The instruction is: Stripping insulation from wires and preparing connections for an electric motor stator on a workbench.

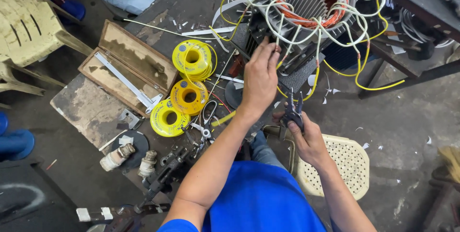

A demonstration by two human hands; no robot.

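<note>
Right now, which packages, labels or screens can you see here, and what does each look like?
Wooden case: open on the bench, left of the left hand; brown, rectangular, holding a metal caliper.
Yellow spools: three round reels beside the case, each with a yellow printed label ring.
No screens or signs show.

The floor (pixel 397 117) is grey and dirty, with little white scraps lying on it at the right of the frame. A pale yellow plastic chair (pixel 26 26) stands at the upper left. A white plastic stool (pixel 350 165) with small holes sits at the lower right. A dark metal table (pixel 417 2) fills the upper right corner. Blue round things (pixel 17 141) rest on the floor at the left edge. The light is bright and even.
</note>
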